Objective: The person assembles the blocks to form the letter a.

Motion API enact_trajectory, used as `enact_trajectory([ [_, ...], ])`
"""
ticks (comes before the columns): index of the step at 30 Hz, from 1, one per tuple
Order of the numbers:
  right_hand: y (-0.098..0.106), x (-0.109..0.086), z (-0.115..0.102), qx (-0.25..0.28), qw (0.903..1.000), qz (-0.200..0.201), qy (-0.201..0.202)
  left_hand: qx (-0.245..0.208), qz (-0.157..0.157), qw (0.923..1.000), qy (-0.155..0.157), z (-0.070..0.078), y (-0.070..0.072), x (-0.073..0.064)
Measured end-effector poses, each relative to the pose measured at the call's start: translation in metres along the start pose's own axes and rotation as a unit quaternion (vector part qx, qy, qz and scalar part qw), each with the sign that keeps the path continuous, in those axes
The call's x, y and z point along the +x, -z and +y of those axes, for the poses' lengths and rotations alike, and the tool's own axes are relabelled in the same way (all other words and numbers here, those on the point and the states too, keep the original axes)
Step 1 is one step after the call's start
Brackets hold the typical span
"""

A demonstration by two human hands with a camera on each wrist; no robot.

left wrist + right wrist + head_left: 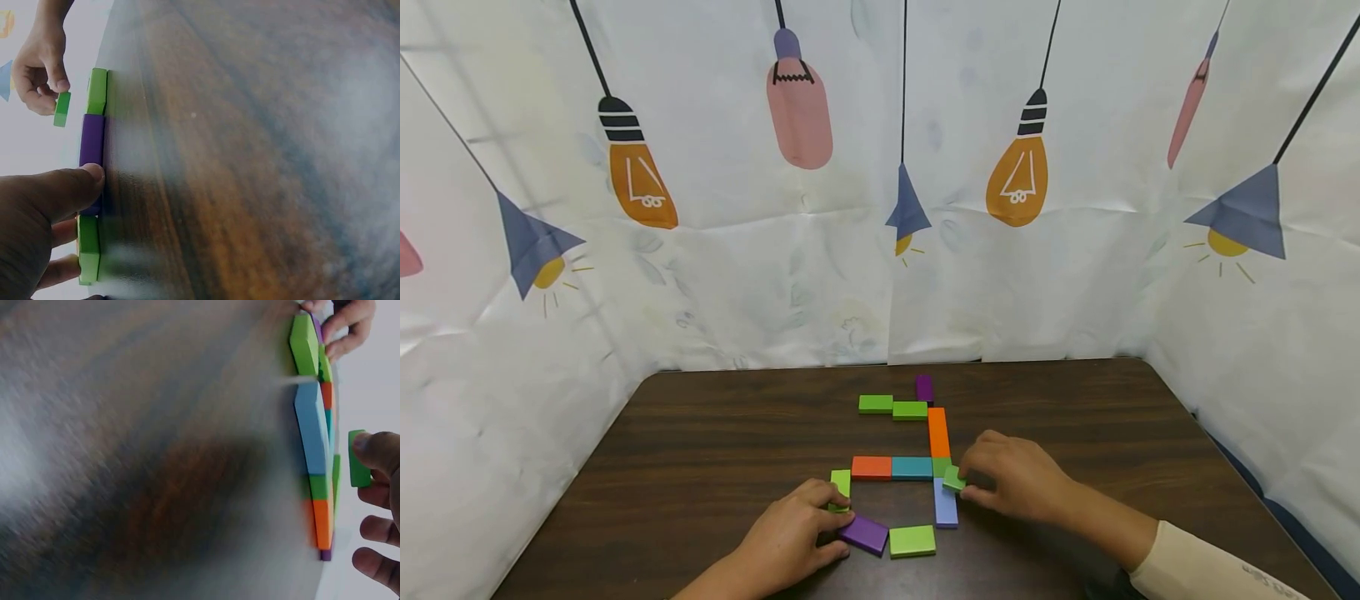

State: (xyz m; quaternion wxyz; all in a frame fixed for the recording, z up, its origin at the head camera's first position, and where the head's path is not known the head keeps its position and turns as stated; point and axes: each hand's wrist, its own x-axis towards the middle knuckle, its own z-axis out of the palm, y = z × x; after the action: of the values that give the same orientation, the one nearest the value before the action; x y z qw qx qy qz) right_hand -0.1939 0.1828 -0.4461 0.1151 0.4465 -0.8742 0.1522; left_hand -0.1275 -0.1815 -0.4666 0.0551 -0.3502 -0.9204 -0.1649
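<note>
In the head view my left hand (796, 533) is at the near left, holding a purple block (864, 534) by its left end. The left wrist view has its thumb on the purple block (92, 140) and other fingers touching the lime block (89, 250) beside it. My right hand (1022, 479) pinches a small green block (953, 478) between thumb and finger. In the right wrist view this green block (359, 459) is held above the table, apart from the row. Below it in the head view are a light blue block (946, 508) and a flat green block (941, 467).
An orange block (938, 433) leads up to two lime blocks (910, 411) and a far purple block (924, 388). A red-orange block (871, 468) and a teal block (912, 468) form a crosswise row. Another lime block (912, 542) lies nearest. All rest on a dark wooden table (715, 442).
</note>
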Motion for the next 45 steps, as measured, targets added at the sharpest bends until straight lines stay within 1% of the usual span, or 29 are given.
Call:
enact_trajectory([
  [5,-0.001,-0.004,-0.007,0.009,0.9999,-0.004,0.012,-0.004,-0.001,1.0,-0.001,0.0,0.001,0.0],
  [11,-0.004,-0.01,-0.012,0.019,0.9992,0.007,0.035,-0.007,-0.011,0.9999,0.002,0.0,0.002,0.001],
  [16,-0.006,-0.015,-0.018,0.035,0.9984,0.004,0.045,-0.005,-0.018,0.9998,0.003,0.0,0.003,0.001],
  [24,-0.01,-0.02,-0.027,0.031,0.997,0.015,0.069,-0.001,-0.019,0.9998,0.004,0.0,0.003,0.001],
  [32,-0.011,-0.024,-0.034,0.051,0.9964,0.0,0.069,-0.001,-0.021,0.9998,0.004,0.0,0.003,0.001],
  [39,-0.012,-0.024,-0.037,0.054,0.996,-0.033,0.064,-0.001,-0.022,0.9998,0.004,0.0,0.003,0.0],
  [45,-0.013,-0.025,-0.039,0.041,0.9967,-0.034,0.061,-0.003,-0.009,1.0,0.001,0.0,0.001,-0.001],
])
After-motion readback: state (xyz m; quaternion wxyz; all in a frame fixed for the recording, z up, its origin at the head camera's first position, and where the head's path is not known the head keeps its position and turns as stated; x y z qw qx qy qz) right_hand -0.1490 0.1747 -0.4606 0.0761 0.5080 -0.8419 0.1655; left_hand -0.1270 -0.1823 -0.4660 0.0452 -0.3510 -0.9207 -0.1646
